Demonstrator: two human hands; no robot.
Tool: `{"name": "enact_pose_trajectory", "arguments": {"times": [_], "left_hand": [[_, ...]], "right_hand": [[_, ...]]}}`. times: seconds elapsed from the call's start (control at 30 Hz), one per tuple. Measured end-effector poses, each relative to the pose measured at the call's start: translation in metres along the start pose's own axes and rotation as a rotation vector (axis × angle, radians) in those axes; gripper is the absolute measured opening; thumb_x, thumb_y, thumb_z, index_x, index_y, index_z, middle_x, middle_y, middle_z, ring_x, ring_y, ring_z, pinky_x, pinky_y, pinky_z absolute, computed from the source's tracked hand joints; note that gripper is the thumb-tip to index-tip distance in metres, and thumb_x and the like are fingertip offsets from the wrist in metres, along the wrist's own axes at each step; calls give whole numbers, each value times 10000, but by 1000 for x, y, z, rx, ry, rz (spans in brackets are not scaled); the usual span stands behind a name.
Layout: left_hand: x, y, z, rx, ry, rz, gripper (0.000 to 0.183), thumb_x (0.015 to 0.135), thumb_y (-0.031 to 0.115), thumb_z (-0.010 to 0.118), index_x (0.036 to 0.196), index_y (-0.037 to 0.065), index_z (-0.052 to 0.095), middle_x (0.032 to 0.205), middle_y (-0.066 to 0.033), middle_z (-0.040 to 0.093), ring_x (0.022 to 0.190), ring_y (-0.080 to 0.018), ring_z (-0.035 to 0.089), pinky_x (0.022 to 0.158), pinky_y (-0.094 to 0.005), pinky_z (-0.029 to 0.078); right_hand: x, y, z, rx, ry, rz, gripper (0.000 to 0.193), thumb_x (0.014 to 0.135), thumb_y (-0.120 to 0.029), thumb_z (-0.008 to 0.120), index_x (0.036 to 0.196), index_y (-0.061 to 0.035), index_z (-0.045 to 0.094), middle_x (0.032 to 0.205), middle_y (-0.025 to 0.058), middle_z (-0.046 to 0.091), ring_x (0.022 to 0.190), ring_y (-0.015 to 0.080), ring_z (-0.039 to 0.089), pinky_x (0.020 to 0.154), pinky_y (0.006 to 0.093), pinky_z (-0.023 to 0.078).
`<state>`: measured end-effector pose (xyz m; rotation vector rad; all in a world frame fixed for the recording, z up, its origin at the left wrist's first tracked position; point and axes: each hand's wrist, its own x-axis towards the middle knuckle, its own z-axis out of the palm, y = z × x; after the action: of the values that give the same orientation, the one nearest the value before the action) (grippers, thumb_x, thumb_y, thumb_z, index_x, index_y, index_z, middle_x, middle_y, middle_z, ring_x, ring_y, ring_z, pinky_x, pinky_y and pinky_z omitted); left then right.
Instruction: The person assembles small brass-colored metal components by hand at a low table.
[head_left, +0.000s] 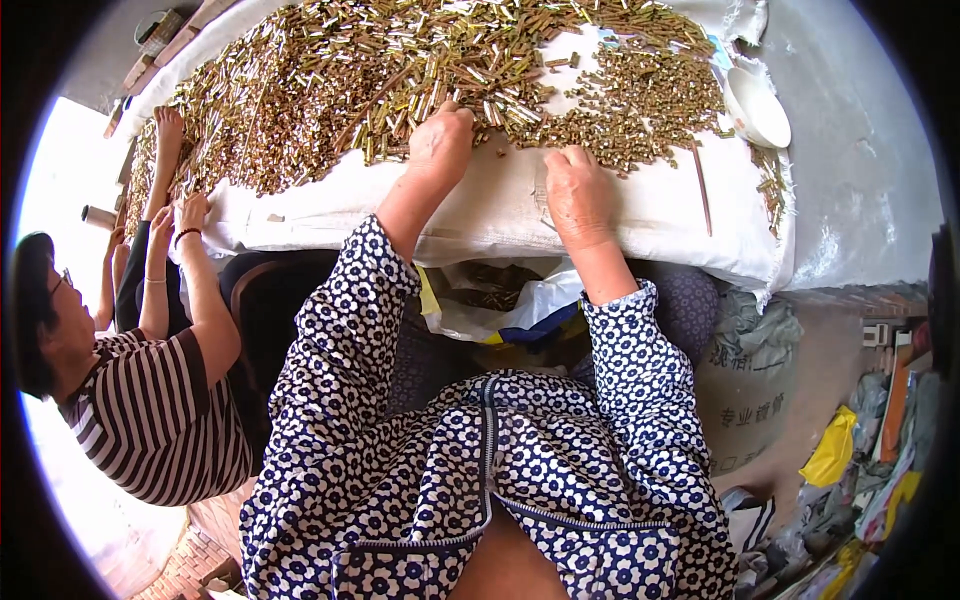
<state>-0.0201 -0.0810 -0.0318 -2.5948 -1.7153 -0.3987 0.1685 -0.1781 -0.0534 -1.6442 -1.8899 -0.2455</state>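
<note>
A wide heap of small brass-coloured metal pieces (290, 110), many of them short tubes, covers the far part of a table draped in white cloth (335, 212). At the heap's near edge my left hand (441, 143) is closed, its fingertips down among the longer tubes. My right hand (580, 195) is closed too, over the bare cloth just short of a patch of smaller pieces (650, 105). Whatever either hand holds is hidden by the fingers. Below the table edge, at my lap, an open plastic bag (462, 318) has dark contents.
To my left sits a co-worker in a striped shirt (150, 425), hands at the heap's left side. A white bowl (757, 108) tilts at the table's right edge. A thin brown stick (702, 190) lies on the cloth. Plastic bags (830, 447) crowd the floor at right.
</note>
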Motion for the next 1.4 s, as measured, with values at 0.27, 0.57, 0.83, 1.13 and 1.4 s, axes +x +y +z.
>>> {"name": "enact_pose_trajectory", "arguments": {"times": [0.27, 0.57, 0.83, 1.13, 1.4], "left_hand": [[-48, 5, -7, -339, 90, 94, 125, 804, 108, 634, 900, 29, 648, 896, -121, 596, 820, -313, 603, 729, -398, 478], [-93, 16, -26, -848, -135, -124, 148, 820, 84, 661, 943, 5, 634, 805, -57, 635, 683, -116, 580, 628, -270, 466], [-109, 23, -13, -1219, -225, -174, 101, 880, 79, 625, 954, 14, 604, 725, -3, 592, 626, -68, 537, 571, -214, 455], [-115, 24, -11, -1647, -176, -275, 171, 922, 87, 562, 1076, 13, 557, 843, -39, 605, 738, -96, 604, 569, -201, 455], [-122, 16, -2, -1823, -163, -377, 126, 928, 80, 547, 1028, 7, 567, 866, -58, 617, 756, -115, 620, 569, -209, 468]], "right_hand": [[-10, 8, 7, 101, 56, 59, 70, 754, -40, 619, 812, -73, 597, 801, 68, 597, 747, 238, 598, 643, 361, 499], [-32, -29, 1, 1130, -215, 489, 98, 819, 20, 628, 903, -31, 630, 810, -27, 612, 701, 30, 554, 628, 187, 456], [-39, -42, 4, 1455, -245, 526, 114, 847, -69, 605, 945, -12, 610, 864, 8, 613, 810, 76, 562, 755, 230, 453], [-38, -49, -3, 1552, -223, 544, 86, 855, -45, 599, 937, -19, 602, 871, 2, 605, 819, 66, 553, 762, 226, 450], [-46, -52, 0, 1505, -232, 545, 91, 837, -39, 626, 927, -28, 621, 864, -6, 608, 811, 65, 549, 769, 220, 439]]}}
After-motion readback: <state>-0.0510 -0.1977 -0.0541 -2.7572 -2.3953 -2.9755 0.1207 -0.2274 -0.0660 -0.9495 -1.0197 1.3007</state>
